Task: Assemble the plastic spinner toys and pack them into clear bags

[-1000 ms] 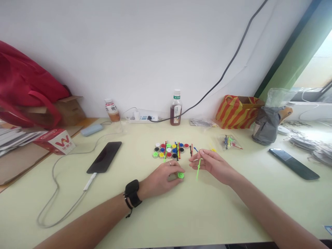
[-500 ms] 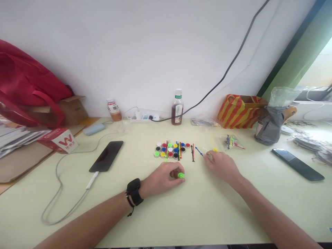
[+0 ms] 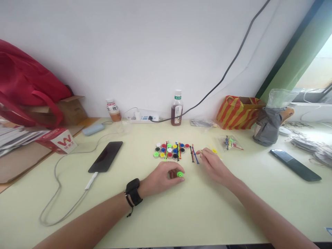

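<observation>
My left hand [image 3: 164, 176] rests on the table, thumb and fingers closed round a small bright green plastic disc with a raised hub [image 3: 180, 174]. To the right is my right hand [image 3: 212, 164], its fingers bent together and the fingertips beside a thin blue stick with arrow-like ends [image 3: 195, 154]. A pale sliver shows at those fingertips, too small to name. The blue stick lies next to a red and a black stick [image 3: 191, 154]. Left of them are rows of coloured discs [image 3: 169, 155], with more thin sticks [image 3: 179, 151] laid across.
A clear bag of coloured pieces [image 3: 230, 142] and a yellow piece [image 3: 214, 151] lie beyond my right hand. Phones lie left [image 3: 106, 157] and right [image 3: 295, 165], the left one on a cable. A drink bottle [image 3: 177, 112] and power strip [image 3: 144, 119] stand by the wall.
The blue stick has shifted left and turned steeper, now lying along the red and black sticks. My right hand has moved slightly left. My left hand stays on the green disc.
</observation>
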### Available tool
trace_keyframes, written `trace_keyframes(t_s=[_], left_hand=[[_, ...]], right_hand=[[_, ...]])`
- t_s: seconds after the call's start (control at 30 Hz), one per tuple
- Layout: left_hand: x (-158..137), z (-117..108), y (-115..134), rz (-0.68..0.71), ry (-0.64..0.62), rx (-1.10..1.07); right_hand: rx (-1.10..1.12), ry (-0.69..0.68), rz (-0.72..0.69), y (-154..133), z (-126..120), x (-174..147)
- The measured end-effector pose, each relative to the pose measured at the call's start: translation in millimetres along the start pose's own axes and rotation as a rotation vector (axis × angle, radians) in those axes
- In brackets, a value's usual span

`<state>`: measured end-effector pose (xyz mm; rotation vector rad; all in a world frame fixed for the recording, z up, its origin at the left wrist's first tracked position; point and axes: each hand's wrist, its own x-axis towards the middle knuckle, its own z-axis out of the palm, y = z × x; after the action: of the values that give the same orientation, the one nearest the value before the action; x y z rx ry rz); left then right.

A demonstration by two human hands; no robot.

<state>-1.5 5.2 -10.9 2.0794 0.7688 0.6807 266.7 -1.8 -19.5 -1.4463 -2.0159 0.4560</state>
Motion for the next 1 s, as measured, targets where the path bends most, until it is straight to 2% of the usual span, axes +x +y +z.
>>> trace_keyframes(t_s=[0.17, 0.33, 0.43, 0.63, 1.0], left_hand=[[2, 0, -2, -0.044, 0.047, -0.141], [4, 1, -8, -0.079, 0.110, -0.206], [5, 2, -9, -0.083, 0.119, -0.223], [5, 0, -2, -0.037, 0.084, -0.259], [4, 0, 5, 0.067, 0.041, -0.081]], right_hand=[[0.101, -0.021, 0.039, -16, 0, -8], [0.169, -0.039, -0.168, -23, 5, -11], [0.233, -0.067, -0.215, -28, 8, -13], [0.456, -0.122, -0.150, -37, 18, -19], [0.452, -0.178, -0.099, -40, 22, -19]])
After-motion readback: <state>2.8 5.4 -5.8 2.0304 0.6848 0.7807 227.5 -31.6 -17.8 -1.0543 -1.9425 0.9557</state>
